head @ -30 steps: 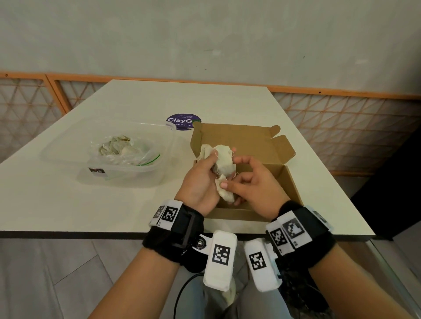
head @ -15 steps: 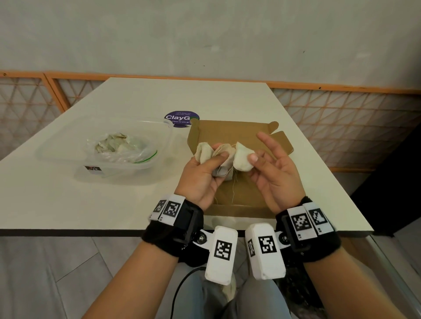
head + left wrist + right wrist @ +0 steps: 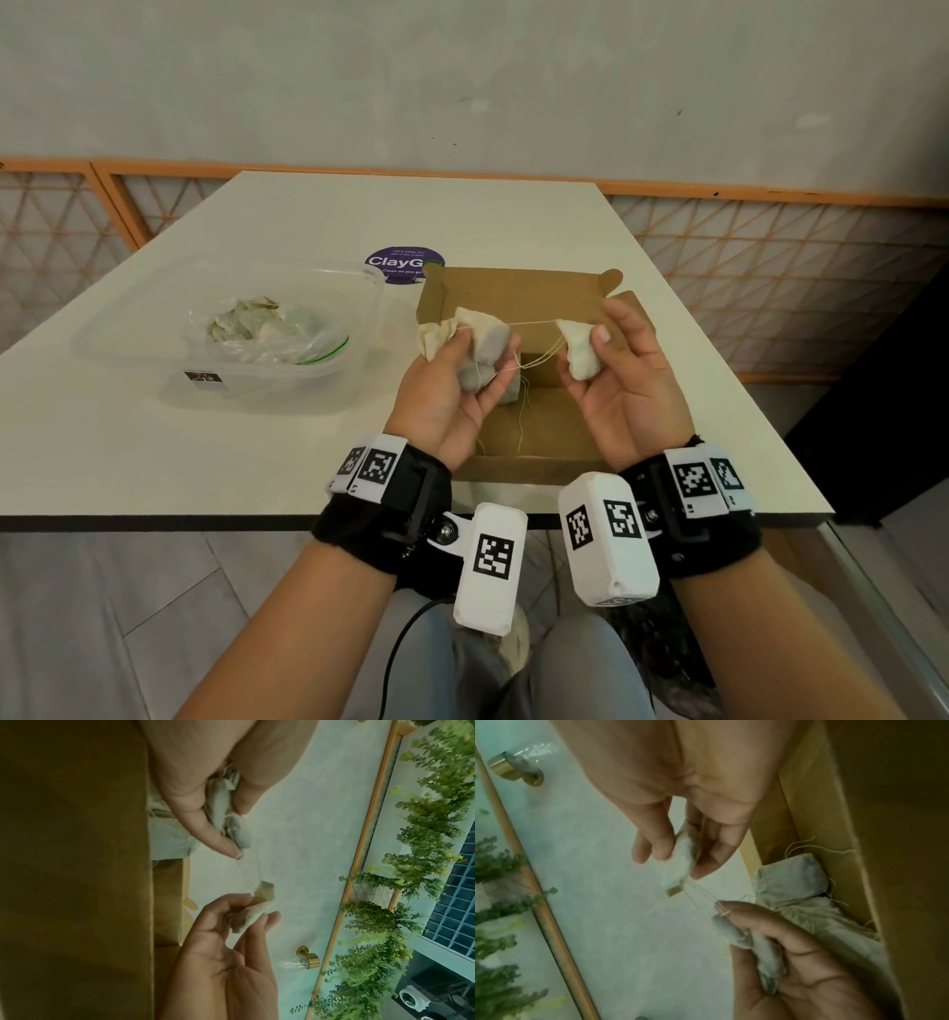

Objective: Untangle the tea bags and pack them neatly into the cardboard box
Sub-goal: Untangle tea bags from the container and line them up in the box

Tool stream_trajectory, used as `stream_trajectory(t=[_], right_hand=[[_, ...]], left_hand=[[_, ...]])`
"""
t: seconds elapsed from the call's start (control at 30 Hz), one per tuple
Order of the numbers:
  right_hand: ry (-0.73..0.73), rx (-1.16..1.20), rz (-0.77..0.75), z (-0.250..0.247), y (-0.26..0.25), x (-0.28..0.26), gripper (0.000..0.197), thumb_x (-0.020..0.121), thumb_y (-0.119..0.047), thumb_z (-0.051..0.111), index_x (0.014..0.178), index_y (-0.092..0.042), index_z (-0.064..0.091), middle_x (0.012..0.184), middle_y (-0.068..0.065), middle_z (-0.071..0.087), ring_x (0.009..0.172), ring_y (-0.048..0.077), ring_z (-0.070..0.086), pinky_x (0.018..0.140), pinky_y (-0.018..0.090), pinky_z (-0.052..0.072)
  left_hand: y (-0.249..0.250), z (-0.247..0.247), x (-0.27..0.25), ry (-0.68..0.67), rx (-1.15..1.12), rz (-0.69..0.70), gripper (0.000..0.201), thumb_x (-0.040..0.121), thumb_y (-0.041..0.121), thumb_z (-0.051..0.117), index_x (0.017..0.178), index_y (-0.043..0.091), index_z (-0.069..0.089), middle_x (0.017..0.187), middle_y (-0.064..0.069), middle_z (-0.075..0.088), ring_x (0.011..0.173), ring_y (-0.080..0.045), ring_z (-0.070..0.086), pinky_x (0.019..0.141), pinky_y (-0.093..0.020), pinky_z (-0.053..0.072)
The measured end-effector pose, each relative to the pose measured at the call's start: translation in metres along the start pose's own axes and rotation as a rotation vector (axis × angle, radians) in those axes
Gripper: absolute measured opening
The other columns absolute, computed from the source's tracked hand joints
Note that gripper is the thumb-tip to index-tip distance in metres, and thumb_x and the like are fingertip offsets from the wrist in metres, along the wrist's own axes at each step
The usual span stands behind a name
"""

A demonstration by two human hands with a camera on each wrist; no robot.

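Observation:
Above the open cardboard box (image 3: 518,295), my left hand (image 3: 452,383) grips a clump of pale tea bags (image 3: 480,342), thumb pressing across them. My right hand (image 3: 616,365) pinches a single tea bag (image 3: 579,348) between thumb and fingers, held apart to the right. Thin strings (image 3: 534,324) stretch taut between the clump and the single bag. The left wrist view shows the clump (image 3: 226,815) and the single bag (image 3: 253,913) joined by strings. In the right wrist view, more tea bags (image 3: 791,882) lie inside the box.
A clear plastic container (image 3: 118,329) holding a zip bag of tea bags (image 3: 267,331) sits left of the box. A round purple sticker (image 3: 393,262) lies behind the box on the white table (image 3: 154,452). An orange lattice railing (image 3: 770,267) borders the table.
My hands have drawn apart. The right hand pulled one tea bag out of the clump to the right, and the strings now stretch tight between the two hands.

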State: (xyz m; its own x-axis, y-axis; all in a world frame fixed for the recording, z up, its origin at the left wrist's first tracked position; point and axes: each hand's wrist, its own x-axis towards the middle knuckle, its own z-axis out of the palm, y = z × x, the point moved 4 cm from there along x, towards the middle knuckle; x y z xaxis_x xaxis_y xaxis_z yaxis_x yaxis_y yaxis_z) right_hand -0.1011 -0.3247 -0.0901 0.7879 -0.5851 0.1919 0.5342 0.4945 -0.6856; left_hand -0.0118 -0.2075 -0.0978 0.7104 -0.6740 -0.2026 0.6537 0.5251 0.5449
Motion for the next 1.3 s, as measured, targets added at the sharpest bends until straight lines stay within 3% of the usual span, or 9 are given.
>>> stream_trajectory(t=[0.1, 0.27, 0.4, 0.57, 0.67, 0.77, 1.0, 1.23, 1.3], right_hand=[[0.035, -0.091, -0.016, 0.002, 0.001, 0.000, 0.025, 0.078, -0.007, 0.053, 0.073, -0.019, 0.075, 0.076, -0.001, 0.067, 0.072, 0.013, 0.065, 0.062, 0.023, 0.055], [0.101, -0.153, -0.030, -0.002, 0.002, 0.002, 0.039, 0.090, 0.006, 0.044, 0.072, -0.013, 0.073, 0.083, 0.007, 0.069, 0.072, 0.016, 0.068, 0.065, 0.025, 0.057], [0.136, -0.256, -0.031, -0.001, 0.004, 0.003, 0.031, 0.090, 0.010, 0.041, 0.083, -0.006, 0.067, 0.081, 0.002, 0.071, 0.080, 0.013, 0.067, 0.070, 0.026, 0.058], [0.109, -0.347, -0.019, 0.002, 0.006, 0.001, 0.022, 0.086, 0.009, 0.049, 0.087, -0.008, 0.063, 0.087, 0.009, 0.063, 0.083, 0.017, 0.062, 0.071, 0.023, 0.055], [0.095, -0.374, -0.008, 0.003, 0.006, -0.001, 0.020, 0.084, 0.006, 0.053, 0.086, -0.011, 0.063, 0.082, 0.005, 0.064, 0.081, 0.016, 0.060, 0.072, 0.026, 0.052], [0.093, -0.385, -0.015, 0.002, 0.006, 0.000, 0.020, 0.081, 0.005, 0.056, 0.088, -0.013, 0.063, 0.073, -0.004, 0.065, 0.079, 0.013, 0.060, 0.074, 0.028, 0.049], [0.102, -0.391, -0.043, 0.002, 0.007, 0.001, 0.017, 0.080, 0.006, 0.058, 0.082, -0.011, 0.060, 0.078, 0.003, 0.059, 0.075, 0.015, 0.058, 0.067, 0.024, 0.051], [0.110, -0.449, -0.024, 0.006, 0.009, -0.002, 0.015, 0.077, 0.001, 0.065, 0.083, -0.012, 0.062, 0.082, 0.002, 0.062, 0.086, 0.021, 0.057, 0.079, 0.035, 0.048], [0.150, -0.459, -0.011, 0.005, 0.008, -0.001, 0.009, 0.079, -0.012, 0.067, 0.086, -0.016, 0.064, 0.086, 0.005, 0.061, 0.086, 0.023, 0.055, 0.076, 0.037, 0.045]], left_hand=[[0.003, -0.001, -0.002, -0.013, -0.125, -0.023, 0.025, 0.100, 0.025, 0.044, 0.109, 0.005, 0.056, 0.087, -0.014, 0.073, 0.073, -0.018, 0.073, 0.055, -0.022, 0.058], [0.007, -0.001, -0.003, -0.038, -0.201, 0.003, 0.024, 0.099, 0.026, 0.044, 0.102, 0.006, 0.056, 0.081, -0.010, 0.072, 0.066, -0.013, 0.070, 0.049, -0.015, 0.052], [0.002, 0.003, -0.006, -0.130, 0.099, 0.030, 0.013, 0.095, 0.010, 0.050, 0.105, 0.004, 0.056, 0.082, -0.009, 0.070, 0.067, -0.010, 0.067, 0.048, -0.013, 0.050], [-0.005, 0.010, -0.009, -0.187, 0.497, 0.043, 0.008, 0.089, 0.012, 0.061, 0.095, 0.009, 0.063, 0.076, -0.007, 0.067, 0.061, -0.008, 0.062, 0.044, -0.013, 0.040], [-0.007, 0.012, -0.010, -0.178, 0.593, 0.050, 0.003, 0.088, 0.011, 0.063, 0.089, 0.014, 0.062, 0.070, 0.000, 0.065, 0.059, -0.007, 0.059, 0.043, -0.012, 0.035], [-0.007, 0.012, -0.010, -0.152, 0.610, 0.060, 0.004, 0.088, 0.011, 0.063, 0.090, 0.015, 0.062, 0.068, 0.004, 0.065, 0.058, -0.005, 0.058, 0.043, -0.011, 0.034], [-0.006, 0.012, -0.010, -0.184, 0.559, 0.054, 0.003, 0.087, 0.009, 0.063, 0.090, 0.011, 0.064, 0.070, 0.000, 0.065, 0.057, -0.006, 0.057, 0.042, -0.012, 0.035], [-0.004, 0.008, -0.005, -0.078, 0.494, 0.087, 0.001, 0.087, 0.009, 0.064, 0.088, 0.010, 0.064, 0.066, 0.001, 0.063, 0.054, -0.003, 0.056, 0.040, -0.010, 0.034], [-0.004, 0.007, -0.005, -0.073, 0.490, 0.084, 0.002, 0.087, 0.008, 0.064, 0.088, 0.009, 0.062, 0.064, 0.000, 0.061, 0.052, -0.003, 0.055, 0.040, -0.010, 0.033]])
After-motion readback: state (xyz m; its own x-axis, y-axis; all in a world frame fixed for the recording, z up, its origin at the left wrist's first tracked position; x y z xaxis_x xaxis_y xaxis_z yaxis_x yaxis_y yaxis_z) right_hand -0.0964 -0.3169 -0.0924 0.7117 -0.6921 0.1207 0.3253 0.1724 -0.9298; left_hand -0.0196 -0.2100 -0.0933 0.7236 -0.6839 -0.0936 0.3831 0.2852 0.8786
